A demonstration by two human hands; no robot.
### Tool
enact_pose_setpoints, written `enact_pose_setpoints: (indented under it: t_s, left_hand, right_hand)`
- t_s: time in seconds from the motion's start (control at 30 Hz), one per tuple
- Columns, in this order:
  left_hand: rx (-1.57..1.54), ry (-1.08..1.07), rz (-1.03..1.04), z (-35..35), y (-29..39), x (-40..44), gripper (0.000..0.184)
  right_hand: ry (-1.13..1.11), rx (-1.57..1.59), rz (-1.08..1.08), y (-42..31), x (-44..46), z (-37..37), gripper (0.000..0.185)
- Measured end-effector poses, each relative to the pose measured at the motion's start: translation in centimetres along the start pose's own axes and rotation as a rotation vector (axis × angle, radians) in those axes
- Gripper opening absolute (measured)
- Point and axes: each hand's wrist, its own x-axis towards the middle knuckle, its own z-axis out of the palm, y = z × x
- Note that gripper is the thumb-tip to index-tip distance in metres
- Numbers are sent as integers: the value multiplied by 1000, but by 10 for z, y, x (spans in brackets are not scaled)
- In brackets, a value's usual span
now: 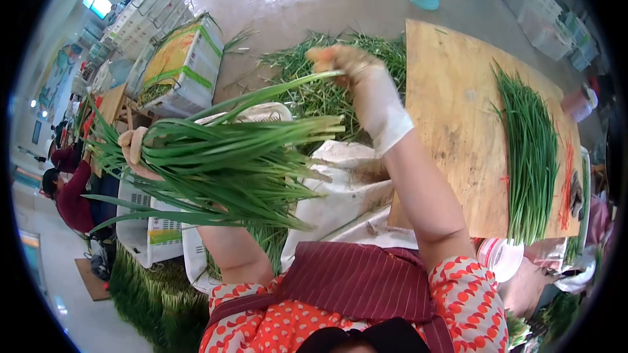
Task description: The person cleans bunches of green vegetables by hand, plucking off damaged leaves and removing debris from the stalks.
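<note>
Two hands: left hand (134, 147) has its fingers curled round the green bunch (229, 150) on its leafy side; right hand (356, 68), gloved and blurred, appears to pinch the pale end of a long stalk (288, 81).
Bunch position: held up in front of the body, left of the table (451, 117).
Long axis: roughly crosswise, leaf tips left, pale ends right.
Nearer hand: the right, just beyond those pale ends; the stalk slants up from the bunch to its fingers.
On the table: a second bundle (531, 157), lying lengthwise, apart from both hands.
</note>
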Motion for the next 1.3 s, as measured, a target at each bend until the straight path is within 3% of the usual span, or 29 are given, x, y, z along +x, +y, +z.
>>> enact_pose_setpoints:
  t_s: [0.1,0.17,0.2,0.3,0.4,0.47,0.53,0.57,0.67,0.7,0.73,0.8,0.93,1.07,1.17,1.3]
  left_hand:
    - [-9,21,17,-4,3,-3,31]
    - [-12,28,26,-1,2,-1,30]
    - [-16,36,34,-1,2,-1,30]
    - [-16,38,46,0,0,2,29]
    - [-14,54,54,0,-4,1,28]
    - [-2,75,54,1,-8,1,28]
    - [5,102,60,3,-8,0,28]
    - [8,116,63,2,-9,-2,27]
    - [21,155,79,2,-10,-5,27]
    - [23,167,82,2,-10,-7,26]
    - [21,181,83,1,-11,-7,26]
    - [20,206,78,5,-17,-2,26]
    - [13,245,75,-1,-16,-7,25]
    - [24,263,81,-6,-13,-10,24]
    - [50,287,66,-7,-14,-8,24]
    - [174,489,162,-8,-20,-7,23]
  right_hand:
    - [138,134,-54,-5,-1,-30,26]
    - [62,-346,-109,4,2,-53,31]
    - [61,-347,-109,3,-3,-51,31]
    - [-208,-332,-20,0,-25,-46,42]
    - [-319,-234,37,2,-29,-34,41]
    - [-275,-161,-11,4,-29,-33,34]
    - [-95,-263,-38,3,-26,-36,23]
    - [172,-277,-1,2,-27,-33,12]
    - [211,-198,-183,-6,-41,-22,22]
    - [73,-250,-219,-7,-48,-17,22]
    - [72,-250,-216,-13,-53,-8,22]
    - [-162,-1138,-574,-22,-58,12,21]
    - [-108,-1176,-642,11,-50,18,21]
    - [-139,-1078,-505,27,-48,15,19]
    - [12,-861,-386,38,-48,17,13]
    - [53,-1110,-525,32,-48,19,14]
